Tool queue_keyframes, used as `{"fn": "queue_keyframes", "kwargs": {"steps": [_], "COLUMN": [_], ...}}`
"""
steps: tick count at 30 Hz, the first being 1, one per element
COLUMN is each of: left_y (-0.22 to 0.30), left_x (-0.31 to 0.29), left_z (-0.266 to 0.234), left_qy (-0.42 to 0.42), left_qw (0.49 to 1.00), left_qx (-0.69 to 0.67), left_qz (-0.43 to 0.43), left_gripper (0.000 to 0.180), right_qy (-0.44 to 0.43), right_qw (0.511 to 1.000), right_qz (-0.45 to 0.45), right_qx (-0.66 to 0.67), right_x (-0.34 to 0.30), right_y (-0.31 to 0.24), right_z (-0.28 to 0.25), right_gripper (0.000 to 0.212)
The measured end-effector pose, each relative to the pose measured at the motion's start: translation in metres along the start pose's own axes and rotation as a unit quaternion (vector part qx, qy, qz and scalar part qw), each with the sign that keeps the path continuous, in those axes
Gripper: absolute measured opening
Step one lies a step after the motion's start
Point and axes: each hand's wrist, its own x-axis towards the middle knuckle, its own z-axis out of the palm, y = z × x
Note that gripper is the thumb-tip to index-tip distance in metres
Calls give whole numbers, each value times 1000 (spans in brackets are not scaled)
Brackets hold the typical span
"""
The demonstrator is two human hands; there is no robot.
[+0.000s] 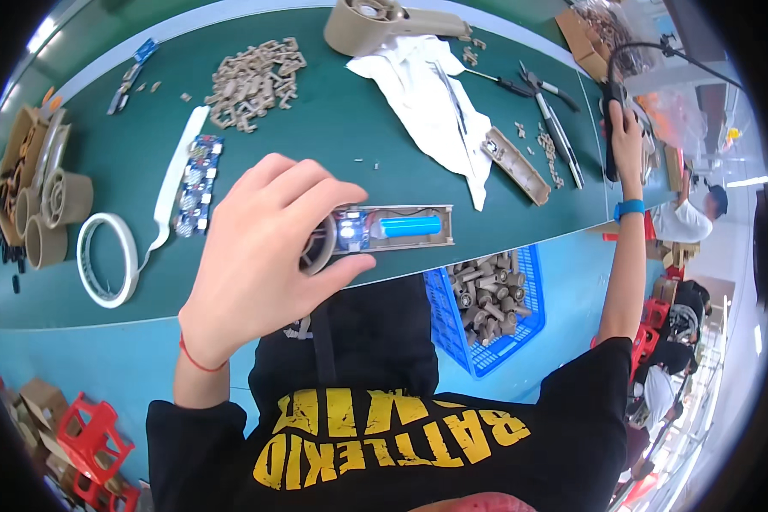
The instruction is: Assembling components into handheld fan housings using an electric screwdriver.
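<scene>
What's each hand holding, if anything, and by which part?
Left hand: the open beige plastic casing with a blue cylinder inside, by its round end. Right hand: at a long black object; grip unclear.

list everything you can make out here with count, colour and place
table: 1, green, centre
open housing: 1, beige, table's near edge
cylinder: 1, blue, inside housing
clips: many, beige, back left
tape roll: 1, white, left
circuit strip: 1, blue, left
cloth: 1, white, back
fan: 1, beige, back
hand tools: several, black-grey, back right
crate: 1, blue, floor
parts: many, beige, in crate
stools: several, red, floor
co-workers: several, far right
left fingers: around housing's round end
right fingers: at black object, right
</scene>
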Motion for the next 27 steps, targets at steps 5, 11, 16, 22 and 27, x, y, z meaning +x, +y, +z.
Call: {"fn": "queue_keyframes", "kwargs": {"steps": [5, 11, 16, 22, 27], "left_y": [5, 1, 2, 0, -2], "left_x": [5, 4, 5, 2, 2], "left_z": [0, 2, 3, 5, 4], "left_qy": [-13, -4, -6, -1, -8], "left_qw": [1000, 1000, 1000, 1000, 1000], "left_qx": [13, 19, 7, 4, -3], "left_qz": [-24, -19, -22, -28, -26], "left_gripper": [41, 36, 36, 37, 37], "right_qy": [184, -115, -75, -219, -326], "right_qw": [958, 964, 974, 932, 830], "right_qz": [-179, -234, -214, -43, 10], "right_qx": [-132, -58, -2, 285, 452], "right_x": [-32, -137, -147, -167, -179], "right_y": [-39, -165, -161, -183, -193], "right_z": [7, 24, 31, 25, 20], "right_gripper": [38, 36, 33, 16, 29]}}
